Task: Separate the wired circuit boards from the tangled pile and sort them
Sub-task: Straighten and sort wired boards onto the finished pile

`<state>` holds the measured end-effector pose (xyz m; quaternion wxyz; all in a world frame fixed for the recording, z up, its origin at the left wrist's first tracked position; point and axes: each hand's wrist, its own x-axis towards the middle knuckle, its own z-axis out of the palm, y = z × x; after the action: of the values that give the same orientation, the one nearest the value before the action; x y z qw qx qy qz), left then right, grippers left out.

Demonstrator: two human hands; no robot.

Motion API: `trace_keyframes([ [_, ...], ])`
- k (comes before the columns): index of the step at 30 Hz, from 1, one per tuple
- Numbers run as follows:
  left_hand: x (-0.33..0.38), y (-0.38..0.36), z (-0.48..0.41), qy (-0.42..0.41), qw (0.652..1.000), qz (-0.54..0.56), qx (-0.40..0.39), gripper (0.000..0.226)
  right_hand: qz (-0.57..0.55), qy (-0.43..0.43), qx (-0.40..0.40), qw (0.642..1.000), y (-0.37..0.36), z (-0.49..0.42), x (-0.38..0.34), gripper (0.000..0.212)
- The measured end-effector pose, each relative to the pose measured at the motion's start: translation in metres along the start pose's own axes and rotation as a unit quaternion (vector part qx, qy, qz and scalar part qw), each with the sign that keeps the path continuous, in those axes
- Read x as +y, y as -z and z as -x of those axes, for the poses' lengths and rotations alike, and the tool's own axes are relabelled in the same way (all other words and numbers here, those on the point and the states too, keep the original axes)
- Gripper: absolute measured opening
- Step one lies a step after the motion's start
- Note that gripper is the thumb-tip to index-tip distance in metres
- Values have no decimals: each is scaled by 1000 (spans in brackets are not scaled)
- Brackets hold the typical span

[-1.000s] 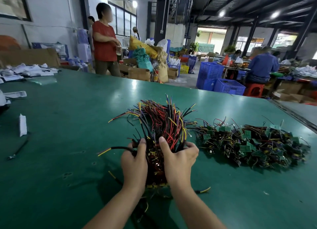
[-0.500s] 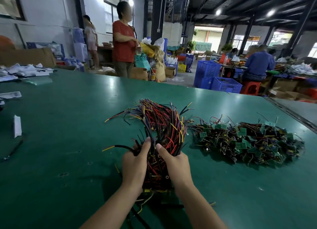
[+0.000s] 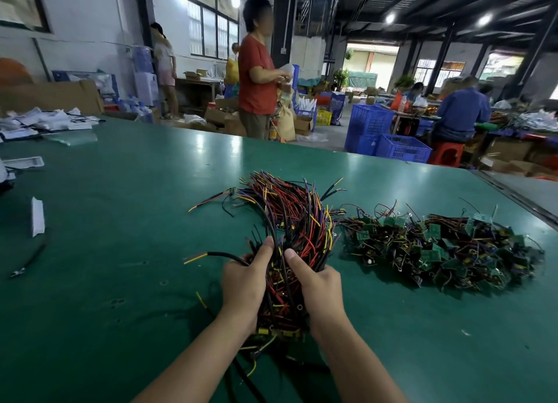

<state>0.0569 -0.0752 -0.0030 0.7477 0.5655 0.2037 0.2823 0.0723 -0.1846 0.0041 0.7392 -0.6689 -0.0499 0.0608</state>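
On the green counter (image 3: pixel 120 221), the left hand (image 3: pixel 244 285) and right hand (image 3: pixel 320 291) clasp a thick bundle of red, black and yellow wired circuit boards (image 3: pixel 296 221) from both sides, thumbs pressed on top. Its loose wire ends fan out toward 12 o'clock. At its 3 o'clock, just beside it, lies the tangled pile of small green circuit boards (image 3: pixel 447 251).

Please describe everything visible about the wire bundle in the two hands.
The wire bundle is a thick sheaf of thin red, black, yellow and purple leads, fanning out away from the person over the green table. The left hand and right hand grip its near part, thumbs on top. Yellow parts show at its near end.
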Motion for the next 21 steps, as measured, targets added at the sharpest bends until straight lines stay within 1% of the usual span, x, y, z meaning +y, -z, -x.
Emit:
trace_keyframes([
  [4, 2, 0, -2, 6, 1000, -2, -13, 15, -37, 1, 7, 999, -2, 0, 0, 18],
  [9, 1, 2, -3, 44, 999, 2, -16, 18, -58, -7, 0, 998, -3, 0, 3, 27],
  [13, 4, 3, -2, 63, 998, -3, -23, 24, -52, -10, -8, 999, -4, 0, 6, 28],
  [15, 5, 4, -3, 83, 996, -13, -13, 33, -55, -7, -26, 998, -4, -2, 6, 26],
  [16, 6, 5, -3, 96, 995, -22, -5, 41, -65, -5, -36, 997, -4, -3, 7, 29],
  [17, 6, 7, -4, 108, 994, -27, 3, 49, -93, -13, -42, 995, -4, -3, 7, 37],
  [18, 8, 9, -5, 122, 992, -25, 8, 57, -115, -25, -64, 991, -3, -3, 6, 46],
  [19, 9, 12, -6, 139, 990, -18, 8, 66, -138, -51, -83, 986, 0, -3, 6, 50],
  [20, 11, 15, -7, 155, 988, -12, 2, 76, -147, -71, -102, 981, 6, -6, 11, 50],
  [21, 11, 16, -8, 167, 986, -6, -6, 85, -140, -53, -122, 981, 12, -3, 8, 49],
])
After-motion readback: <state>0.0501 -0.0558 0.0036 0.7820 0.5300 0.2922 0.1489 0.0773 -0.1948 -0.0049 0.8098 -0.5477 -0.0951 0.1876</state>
